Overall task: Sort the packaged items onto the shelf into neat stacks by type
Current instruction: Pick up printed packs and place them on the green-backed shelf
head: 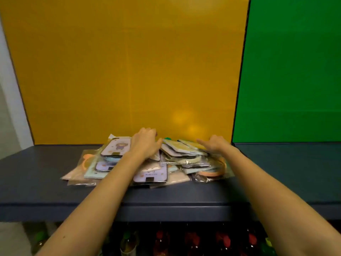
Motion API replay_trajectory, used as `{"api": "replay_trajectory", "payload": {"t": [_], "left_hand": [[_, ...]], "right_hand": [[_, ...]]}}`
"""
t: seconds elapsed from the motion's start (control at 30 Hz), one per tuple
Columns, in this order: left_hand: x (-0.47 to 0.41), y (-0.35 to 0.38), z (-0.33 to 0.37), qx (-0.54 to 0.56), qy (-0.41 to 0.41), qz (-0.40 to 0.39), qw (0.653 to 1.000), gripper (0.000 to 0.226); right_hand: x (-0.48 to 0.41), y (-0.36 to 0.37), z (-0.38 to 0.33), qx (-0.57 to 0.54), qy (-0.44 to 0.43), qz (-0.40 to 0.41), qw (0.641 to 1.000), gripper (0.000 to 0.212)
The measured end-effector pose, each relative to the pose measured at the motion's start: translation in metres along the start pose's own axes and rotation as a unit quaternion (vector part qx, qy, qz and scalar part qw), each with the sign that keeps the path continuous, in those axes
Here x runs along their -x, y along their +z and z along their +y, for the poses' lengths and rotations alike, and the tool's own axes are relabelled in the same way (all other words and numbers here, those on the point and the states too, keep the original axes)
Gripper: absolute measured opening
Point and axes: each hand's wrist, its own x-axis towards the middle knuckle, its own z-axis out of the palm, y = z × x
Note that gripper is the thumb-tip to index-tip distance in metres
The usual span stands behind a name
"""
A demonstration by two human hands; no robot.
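A loose heap of clear-bagged items (147,163) lies on the dark shelf (46,191) against the yellow back panel. In it I see lilac flat packs with a cartoon figure (118,146), a yellow flat pack (181,146), pale blue packs (94,171), beige pouches (73,175) and orange rings (212,173). My left hand (145,143) rests on top of the heap's middle, fingers bent over the far side; what they hold is hidden. My right hand (215,144) lies on the yellow packs at the right, index finger stretched to the left.
A yellow panel (129,71) stands behind the heap and a green panel (291,71) behind the shelf's right section (286,163). Bottles with red and green caps (191,239) stand on the level below. A white wall (9,108) borders the left side.
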Motion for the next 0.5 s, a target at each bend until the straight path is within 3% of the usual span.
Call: {"api": "replay_trajectory", "payload": {"t": [0.2,0.33,0.43,0.5], "left_hand": [[-0.018,0.015,0.014,0.01,-0.035,-0.043,0.998,0.036],[-0.023,0.018,0.026,0.024,-0.055,-0.074,0.995,0.047],[-0.027,0.019,0.04,0.009,-0.089,-0.138,0.986,0.066],[-0.032,0.019,0.049,-0.017,-0.111,-0.188,0.976,0.079]], "right_hand": [[-0.023,0.004,-0.002,-0.084,0.085,-0.14,0.983,0.108],[-0.032,-0.001,-0.004,-0.114,0.11,-0.22,0.962,0.097],[-0.035,-0.004,0.002,-0.141,0.122,-0.22,0.958,0.094],[-0.042,-0.005,0.006,-0.151,0.109,-0.167,0.968,0.093]]}}
